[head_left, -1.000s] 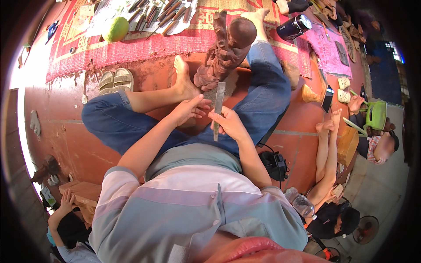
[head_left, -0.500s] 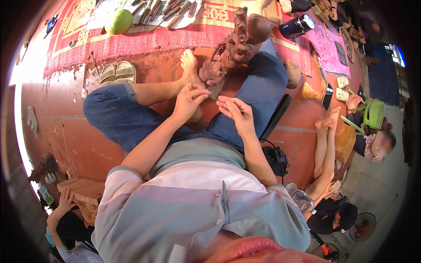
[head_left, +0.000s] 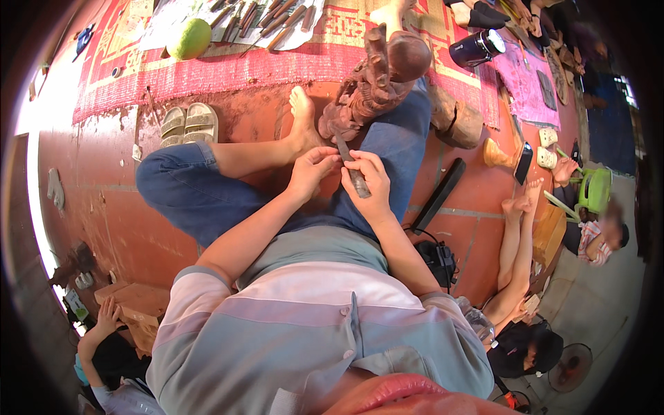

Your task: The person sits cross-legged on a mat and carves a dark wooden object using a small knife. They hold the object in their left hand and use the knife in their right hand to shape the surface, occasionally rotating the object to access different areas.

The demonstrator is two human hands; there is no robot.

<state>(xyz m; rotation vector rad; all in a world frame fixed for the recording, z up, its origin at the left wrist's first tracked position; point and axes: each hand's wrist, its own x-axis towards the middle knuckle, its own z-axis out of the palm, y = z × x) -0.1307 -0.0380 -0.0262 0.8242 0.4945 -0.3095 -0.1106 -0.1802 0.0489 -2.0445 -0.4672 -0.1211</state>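
Note:
A flat, dark grey strip (head_left: 357, 181) is held up between my hands over my lap; its exact kind I cannot make out. My right hand (head_left: 372, 185) is closed around its lower part, thumb and fingers pinching it. At its left edge, the bent fingers of my left hand (head_left: 311, 174) are pressed together and appear to touch it. Just beyond my hands, a reddish-brown carved wooden figure (head_left: 370, 90) leans between my legs, its rounded top toward the mat. Neither hand touches the figure.
Carving tools (head_left: 277, 21) lie on paper over a red mat (head_left: 131, 100), beside a green round fruit (head_left: 189, 39). Sandals (head_left: 188, 124) rest left, a dark flask (head_left: 476, 48) and wood block (head_left: 456, 123) right. Other people sit nearby; a black bar (head_left: 440, 194) lies by my right thigh.
The strip has turned from edge-on to showing its broad face, pointing toward the figure. My right leg has shifted inward, uncovering the wood block and black bar. My view has shifted slightly.

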